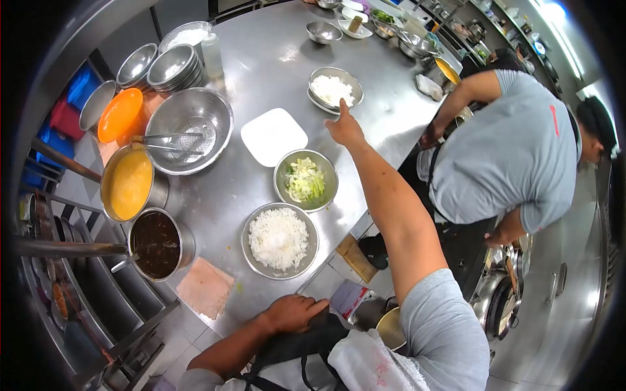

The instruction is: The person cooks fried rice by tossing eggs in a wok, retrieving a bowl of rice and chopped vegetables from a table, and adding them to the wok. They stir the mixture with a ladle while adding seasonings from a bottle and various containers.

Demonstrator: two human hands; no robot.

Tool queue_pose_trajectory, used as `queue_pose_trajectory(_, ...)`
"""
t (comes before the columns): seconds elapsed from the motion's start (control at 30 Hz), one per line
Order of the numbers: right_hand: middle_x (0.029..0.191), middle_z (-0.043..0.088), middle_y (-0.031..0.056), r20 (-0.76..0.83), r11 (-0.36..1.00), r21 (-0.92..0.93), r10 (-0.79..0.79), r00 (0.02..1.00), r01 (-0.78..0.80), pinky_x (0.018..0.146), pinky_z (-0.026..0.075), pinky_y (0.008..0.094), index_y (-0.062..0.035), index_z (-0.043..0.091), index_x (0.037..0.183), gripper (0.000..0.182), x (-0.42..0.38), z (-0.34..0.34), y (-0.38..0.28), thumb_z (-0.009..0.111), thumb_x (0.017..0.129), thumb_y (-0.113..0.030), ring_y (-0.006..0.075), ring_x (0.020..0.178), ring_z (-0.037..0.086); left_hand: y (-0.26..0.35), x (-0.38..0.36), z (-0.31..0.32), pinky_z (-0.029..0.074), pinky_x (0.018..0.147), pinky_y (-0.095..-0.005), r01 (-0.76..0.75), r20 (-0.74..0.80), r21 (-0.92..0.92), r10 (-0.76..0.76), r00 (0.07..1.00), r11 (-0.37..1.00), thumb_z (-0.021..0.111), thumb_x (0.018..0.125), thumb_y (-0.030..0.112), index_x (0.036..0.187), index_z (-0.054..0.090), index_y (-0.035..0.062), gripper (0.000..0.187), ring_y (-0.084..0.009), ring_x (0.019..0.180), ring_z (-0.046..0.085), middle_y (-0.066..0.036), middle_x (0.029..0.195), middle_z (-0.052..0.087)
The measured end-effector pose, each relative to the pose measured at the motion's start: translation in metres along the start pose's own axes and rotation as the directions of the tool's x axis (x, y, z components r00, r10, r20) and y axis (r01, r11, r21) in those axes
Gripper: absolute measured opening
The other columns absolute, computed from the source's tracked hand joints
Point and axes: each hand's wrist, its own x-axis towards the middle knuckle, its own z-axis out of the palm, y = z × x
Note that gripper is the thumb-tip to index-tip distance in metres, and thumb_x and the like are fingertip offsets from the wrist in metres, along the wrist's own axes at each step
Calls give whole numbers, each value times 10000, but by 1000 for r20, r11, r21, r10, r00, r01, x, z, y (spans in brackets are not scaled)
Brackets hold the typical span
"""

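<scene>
My right hand (345, 128) reaches across the steel table, index finger stretched out at the near rim of a metal bowl of white rice (331, 88); nothing shows in its grasp. My left hand (295, 313) is curled at my waist against the dark apron, its palm side hidden. Between my hands stand a bowl of chopped green vegetable (305, 180) and a larger bowl of rice (278, 238). An empty white square plate (274, 137) lies left of the vegetable bowl.
At left are a perforated bowl with tongs (189, 130), a pot of yellow liquid (129, 185), a pot of dark sauce (155, 245), stacked bowls (175, 68) and a pinkish cloth (205, 287). A co-worker (508, 150) bends close by on the right.
</scene>
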Motion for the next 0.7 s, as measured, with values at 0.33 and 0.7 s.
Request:
queue_pose_trajectory(0.33, 931, 650, 183, -161, 967, 181, 207, 965, -177, 736, 515, 439, -39, 515, 1136, 434, -17, -4, 39, 603, 858, -360, 336, 852, 653, 0, -3, 6, 494, 825, -382, 14, -80, -25, -16, 997, 1000, 624, 767, 209, 1363, 424, 102, 638, -287, 885, 624, -118, 980, 603)
queue_pose_trajectory(0.7, 790, 562, 135, -35, 566, 808, 322, 946, -163, 481, 575, 330, 2, 456, 879, 118, -57, -31, 22, 540, 798, -19, 210, 604, 617, 6, 0, -4, 488, 796, -390, 26, -17, -2, -26, 1000, 1000, 763, 664, 325, 1332, 455, 100, 769, -299, 861, 619, -103, 971, 613)
